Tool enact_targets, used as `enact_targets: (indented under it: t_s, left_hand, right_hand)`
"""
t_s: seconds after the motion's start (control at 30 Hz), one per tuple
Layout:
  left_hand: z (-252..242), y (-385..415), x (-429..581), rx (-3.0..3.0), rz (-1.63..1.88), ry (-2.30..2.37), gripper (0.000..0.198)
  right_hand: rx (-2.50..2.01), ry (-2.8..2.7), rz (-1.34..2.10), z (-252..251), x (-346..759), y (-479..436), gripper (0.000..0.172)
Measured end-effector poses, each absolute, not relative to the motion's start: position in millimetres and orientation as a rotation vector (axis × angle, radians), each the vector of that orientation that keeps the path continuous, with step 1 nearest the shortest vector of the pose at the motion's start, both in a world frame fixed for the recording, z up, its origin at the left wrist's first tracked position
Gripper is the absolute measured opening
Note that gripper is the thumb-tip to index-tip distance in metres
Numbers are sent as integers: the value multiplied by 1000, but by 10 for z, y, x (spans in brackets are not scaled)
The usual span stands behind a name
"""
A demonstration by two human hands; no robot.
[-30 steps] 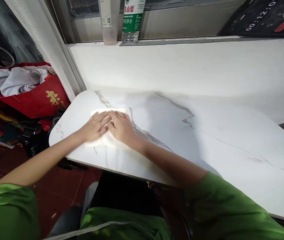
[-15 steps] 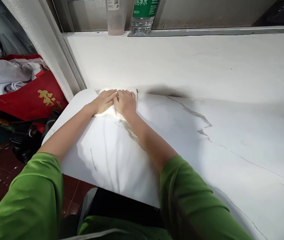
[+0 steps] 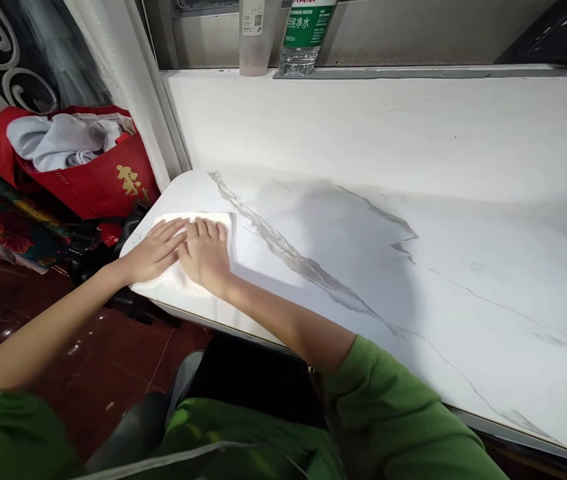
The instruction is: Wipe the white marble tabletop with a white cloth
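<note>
A white folded cloth [image 3: 223,223] lies near the left front corner of the white marble table [image 3: 363,267]. My left hand [image 3: 156,250] and my right hand [image 3: 206,257] lie side by side flat on the cloth, fingers stretched out and pressing down. Most of the cloth is hidden under the two hands; only its far edge and right side show.
A water bottle with a green label [image 3: 306,37] and a clear cup [image 3: 258,37] stand on the window ledge [image 3: 388,120] at the back. A red bag with grey clothes [image 3: 78,163] sits on the floor at left. A dark chair seat [image 3: 243,387] is below the table edge.
Both hands pushed the cloth away to the table's far edge, then pulled it back toward me and the left front corner. The view shifted with my head.
</note>
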State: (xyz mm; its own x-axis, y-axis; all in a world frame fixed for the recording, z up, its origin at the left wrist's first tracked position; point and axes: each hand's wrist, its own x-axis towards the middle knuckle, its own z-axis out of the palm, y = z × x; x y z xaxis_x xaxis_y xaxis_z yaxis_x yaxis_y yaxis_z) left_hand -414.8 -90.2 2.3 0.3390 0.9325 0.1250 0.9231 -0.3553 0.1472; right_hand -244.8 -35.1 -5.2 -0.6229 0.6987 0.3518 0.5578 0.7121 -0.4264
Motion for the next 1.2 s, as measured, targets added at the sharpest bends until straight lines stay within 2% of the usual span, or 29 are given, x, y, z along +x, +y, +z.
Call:
enact_targets:
  t_s: [0.1,0.23,0.47,0.67,0.83,1.03,1.2]
  left_hand:
    - [71,-1227,-4222,2523,294,1768,53]
    - [92,-1192,-4282,2473,262,1790,54]
    - [27,-244,-4450,2439,263,1842,54]
    - [-1,701,-4526,2421,321,1862,52]
    - [-8,1129,-4554,2380,297,1891,53]
    - [6,1024,-4518,2419,240,1893,52]
    - [45,313,-4253,2420,160,1870,54]
  right_hand:
    - [-932,-2478,446,26,-2535,-595,47]
    - [-914,-2541,528,77,-2578,-520,45]
    - [-899,-2516,294,-41,-2762,301,42]
    - [-966,-2461,208,-137,-2995,1139,36]
    - [-1061,-2373,183,-205,-3076,1502,37]
    - [-1047,-2412,194,-158,-2982,1372,43]
    - [-997,-2457,207,-98,-2641,731,47]
